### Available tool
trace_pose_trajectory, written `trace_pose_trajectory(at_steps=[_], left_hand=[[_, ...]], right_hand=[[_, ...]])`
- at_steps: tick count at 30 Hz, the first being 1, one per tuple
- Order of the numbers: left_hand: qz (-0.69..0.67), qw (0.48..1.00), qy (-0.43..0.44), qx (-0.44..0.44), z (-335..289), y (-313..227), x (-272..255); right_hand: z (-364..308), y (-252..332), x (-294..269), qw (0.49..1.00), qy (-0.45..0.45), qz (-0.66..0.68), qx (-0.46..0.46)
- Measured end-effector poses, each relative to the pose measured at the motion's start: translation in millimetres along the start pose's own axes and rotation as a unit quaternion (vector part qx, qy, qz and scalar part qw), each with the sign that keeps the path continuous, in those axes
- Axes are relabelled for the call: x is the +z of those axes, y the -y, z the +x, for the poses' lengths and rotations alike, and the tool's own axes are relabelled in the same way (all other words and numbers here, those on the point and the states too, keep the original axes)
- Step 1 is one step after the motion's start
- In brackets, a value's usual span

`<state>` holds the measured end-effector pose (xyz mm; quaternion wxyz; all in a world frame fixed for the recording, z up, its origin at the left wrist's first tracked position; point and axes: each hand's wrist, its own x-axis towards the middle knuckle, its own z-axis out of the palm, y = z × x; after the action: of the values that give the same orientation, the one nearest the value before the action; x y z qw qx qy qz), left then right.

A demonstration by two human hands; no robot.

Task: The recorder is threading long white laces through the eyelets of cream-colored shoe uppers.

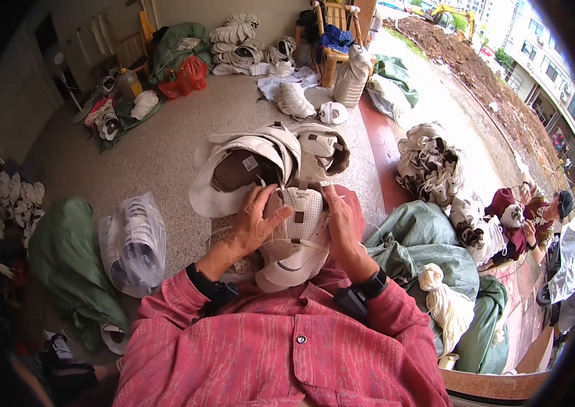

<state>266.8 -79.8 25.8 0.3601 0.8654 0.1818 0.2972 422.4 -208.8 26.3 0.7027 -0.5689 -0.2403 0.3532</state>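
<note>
A white shoe upper [294,254] with perforated panels and a small brown tab lies across my lap, its rounded toe toward me. My left hand [257,220] grips its left side, the thumb lying over the top. On the opposite side my right hand [343,227] holds the edge, fingers pointing away from me. Right beyond my left fingertips is a stack of white uppers [209,193] with brown lining and a small white label inside. Another upper [321,146] sits beside that stack, to the right. The undersides of both hands' grips are hidden.
Green sacks [67,258] and a clear bag of uppers [135,244] stand at left. At right are a heap of uppers [430,163], grey-green sacks [423,237] and a hank of cream cord [445,298]. Farther right sits another person [538,210]. A bamboo chair [338,61] stands at back.
</note>
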Motion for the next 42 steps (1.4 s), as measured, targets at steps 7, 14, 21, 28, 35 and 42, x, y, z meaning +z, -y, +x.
trace_pose_trajectory(at_steps=[7, 14, 21, 28, 35, 42], left_hand=[[0.01, 0.999, -0.04, -0.03, -7, -10, 12], [0.085, 0.993, -0.08, -0.003, -29, -38, 3], [0.034, 0.998, 0.011, -0.048, 4, -21, -25], [-0.132, 0.984, -0.004, -0.116, 16, 11, -16], [-0.167, 0.976, -0.051, -0.13, 52, 33, 4], [-0.092, 0.992, -0.063, -0.051, 8, -3, -43]], right_hand=[[13, -14, -8, 0.919, 0.024, -0.248, -0.304], [13, 15, 11, 0.987, 0.061, -0.133, -0.071], [47, -28, -12, 0.968, 0.126, -0.177, -0.125], [30, -20, 7, 0.975, 0.076, -0.184, -0.097], [92, -49, -9, 0.886, 0.101, -0.398, -0.214], [11, -29, -29, 0.976, -0.008, -0.126, -0.179]])
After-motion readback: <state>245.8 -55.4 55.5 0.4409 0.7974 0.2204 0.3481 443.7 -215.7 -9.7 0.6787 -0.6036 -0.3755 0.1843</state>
